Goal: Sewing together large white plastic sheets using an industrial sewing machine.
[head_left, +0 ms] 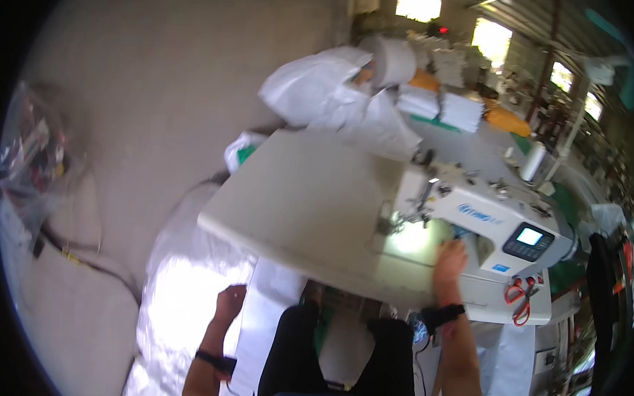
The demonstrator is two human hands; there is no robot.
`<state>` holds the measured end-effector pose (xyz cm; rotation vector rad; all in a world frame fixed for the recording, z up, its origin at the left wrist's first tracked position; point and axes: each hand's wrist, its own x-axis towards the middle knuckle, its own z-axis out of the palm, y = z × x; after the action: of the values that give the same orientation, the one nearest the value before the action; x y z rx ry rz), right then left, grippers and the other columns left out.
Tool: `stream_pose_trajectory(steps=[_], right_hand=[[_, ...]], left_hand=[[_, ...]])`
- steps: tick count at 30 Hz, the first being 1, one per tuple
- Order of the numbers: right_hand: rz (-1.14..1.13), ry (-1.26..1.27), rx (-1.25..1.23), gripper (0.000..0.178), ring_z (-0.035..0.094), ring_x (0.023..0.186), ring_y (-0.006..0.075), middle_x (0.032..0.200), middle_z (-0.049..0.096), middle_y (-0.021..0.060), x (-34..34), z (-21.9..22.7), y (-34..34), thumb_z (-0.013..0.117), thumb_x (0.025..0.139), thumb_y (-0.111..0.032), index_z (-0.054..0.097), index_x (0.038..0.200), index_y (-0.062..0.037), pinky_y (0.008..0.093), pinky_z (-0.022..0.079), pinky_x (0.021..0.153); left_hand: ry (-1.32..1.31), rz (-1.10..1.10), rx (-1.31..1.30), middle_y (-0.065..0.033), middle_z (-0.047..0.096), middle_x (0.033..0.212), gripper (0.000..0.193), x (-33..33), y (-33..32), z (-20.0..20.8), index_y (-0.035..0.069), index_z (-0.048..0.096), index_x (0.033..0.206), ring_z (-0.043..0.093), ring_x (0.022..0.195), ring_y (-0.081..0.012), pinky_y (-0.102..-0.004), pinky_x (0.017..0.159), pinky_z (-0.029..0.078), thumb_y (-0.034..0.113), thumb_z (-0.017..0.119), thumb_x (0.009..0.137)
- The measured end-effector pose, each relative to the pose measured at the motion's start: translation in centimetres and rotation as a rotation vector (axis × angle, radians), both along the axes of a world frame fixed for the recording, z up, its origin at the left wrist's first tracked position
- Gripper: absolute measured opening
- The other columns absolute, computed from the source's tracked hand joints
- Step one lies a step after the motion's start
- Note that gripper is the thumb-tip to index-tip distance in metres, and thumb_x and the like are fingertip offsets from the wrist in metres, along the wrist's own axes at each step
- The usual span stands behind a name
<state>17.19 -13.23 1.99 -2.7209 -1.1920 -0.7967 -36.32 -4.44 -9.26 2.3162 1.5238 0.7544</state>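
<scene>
A white sewing machine (482, 219) stands on the right part of a pale tabletop (317, 198), its lamp lighting the needle area. My right hand (452, 260) is on the tabletop under the machine's arm, right of the lit spot. Its fingers point away from me and look loosely apart; no held thing shows. Left of my legs and below the table's front edge, my left hand (231, 302) hovers over or touches white sheeting (258, 323). Those fingers are curled closed, and what they may hold is hidden. Red-handled scissors (520, 300) lie right of my right hand.
Shiny plastic-wrapped material (186, 284) is bulky at the left of the table. White sacks (322, 88), a white roll (395, 62) and folded white stacks (462, 109) sit behind it. A thread cone (534, 161) stands behind the machine. A cable (95, 265) crosses the floor.
</scene>
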Motion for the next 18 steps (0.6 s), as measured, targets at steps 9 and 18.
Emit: stream_pose_trajectory(steps=[9, 18], right_hand=[[1.202, 0.244, -0.324, 0.071, 0.040, 0.121, 0.0363, 0.130, 0.042, 0.0196, -12.9, 3.4, 2.6, 0.071, 0.068, -0.033, 0.045, 0.123, 0.0031, 0.0475, 0.032, 0.100], [1.125, 0.283, -0.458, 0.086, 0.034, 0.126, 0.0415, 0.131, 0.040, 0.0250, -12.6, 2.4, 5.1, 0.064, 0.067, -0.059, 0.046, 0.123, 0.0031, 0.0531, 0.025, 0.104]], left_hand=[[0.142, 0.258, -0.562, -0.0148, 0.064, 0.099, 0.058, 0.2, 3.6, -15.2, 0.006, 0.058, 0.112, 0.061, 0.095, -0.0310, -0.0424, 0.081, 0.049, 0.052, 0.062, 0.075], [0.437, -0.084, -0.058, -0.0156, 0.045, 0.133, 0.063, 8.9, 12.8, -29.3, 0.009, 0.040, 0.135, 0.049, 0.118, -0.0299, -0.0400, 0.081, 0.049, 0.046, 0.049, 0.086]])
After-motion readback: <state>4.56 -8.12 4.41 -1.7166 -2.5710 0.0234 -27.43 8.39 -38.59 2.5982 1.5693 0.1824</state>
